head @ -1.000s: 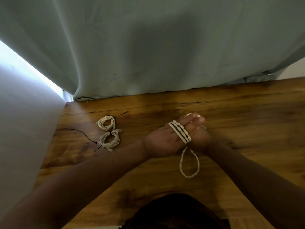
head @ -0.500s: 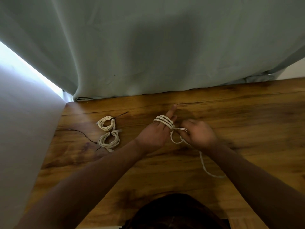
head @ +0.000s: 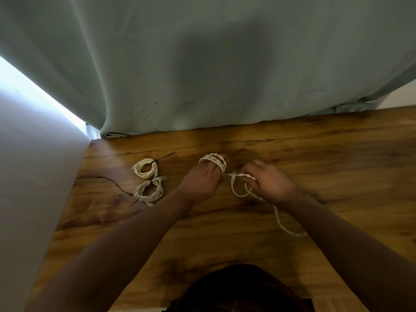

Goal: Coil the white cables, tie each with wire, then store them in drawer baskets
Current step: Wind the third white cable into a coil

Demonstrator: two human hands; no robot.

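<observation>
Winding the cable (head: pixel 216 162) round the left hand's (head: pixel 202 182) straight fingers as a spool, the right hand (head: pixel 269 183) pinches its slack taut above the table (head: pixel 337 165); tied coils (head: pixel 153 195) lie at its left.

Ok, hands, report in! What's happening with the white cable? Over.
Left hand: white cable wound round its fingers. Right hand: pinching the loose length. Two tied coils lie left on the table, apart from both hands.
</observation>
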